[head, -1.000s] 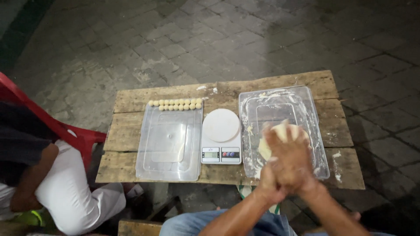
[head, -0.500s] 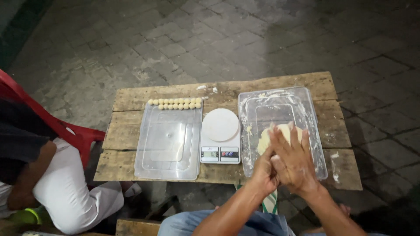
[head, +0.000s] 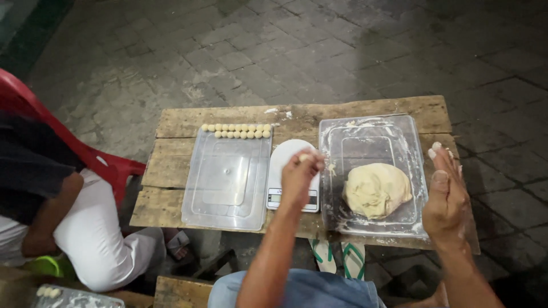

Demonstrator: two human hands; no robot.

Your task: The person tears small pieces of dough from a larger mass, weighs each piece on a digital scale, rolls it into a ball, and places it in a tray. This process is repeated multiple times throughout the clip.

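Small dough piece held over the kitchen scale

The left hand (head: pixel 301 171) pinches a small dough piece (head: pixel 304 157) in its fingertips above the white kitchen scale (head: pixel 283 162), seemingly the weighing step; setting it down needs a gentle lowering. The right hand (head: pixel 445 191) hangs released, fingers straight, beside the floured tray (head: pixel 371 128) holding the dough lump (head: pixel 377 190). Rolled balls (head: pixel 235 131) line the clear tray (head: pixel 228 182).

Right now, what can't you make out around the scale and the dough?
Head view only:
- Scale: left hand covers much of the platform; display too small to read.
- Small dough piece: mostly hidden in the fingertips.
- Right hand: palm side turned away.
- Dough lump: underside hidden.
- Seated person: cut off by left edge.
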